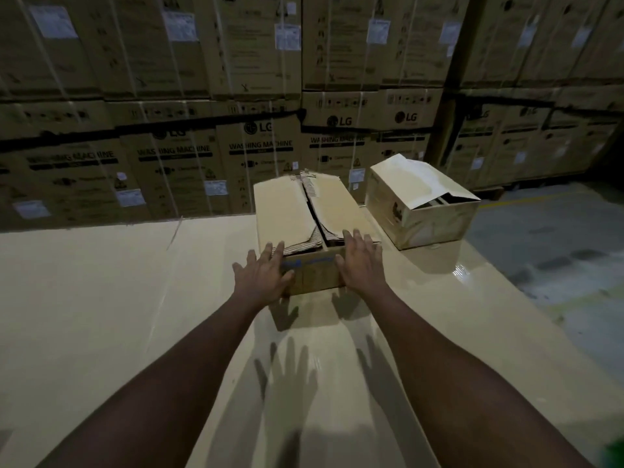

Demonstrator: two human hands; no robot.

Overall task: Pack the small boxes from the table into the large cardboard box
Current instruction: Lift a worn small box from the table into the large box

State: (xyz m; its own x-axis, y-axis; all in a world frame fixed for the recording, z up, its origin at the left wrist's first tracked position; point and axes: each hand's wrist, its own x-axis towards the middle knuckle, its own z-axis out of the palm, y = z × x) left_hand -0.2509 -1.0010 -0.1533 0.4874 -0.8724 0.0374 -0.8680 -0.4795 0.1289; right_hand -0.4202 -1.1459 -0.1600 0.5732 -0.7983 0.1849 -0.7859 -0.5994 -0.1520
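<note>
A brown cardboard box [287,211] with its top flaps folded down lies on the pale table top [101,298], long side pointing away from me. My left hand [266,275] lies spread on its near left corner, fingers straight, thumb against the front face. My right hand [361,261] lies flat on its near right corner. A paler cardboard box [418,211] stands just to the right, tilted, its top flap partly open with a dark gap showing at the near end. What either box holds is hidden.
Stacked washing machine cartons [256,150] form a wall right behind the table. The table's right edge [506,265] drops to a grey floor [557,238]. A dark upright post [456,79] stands behind the paler box.
</note>
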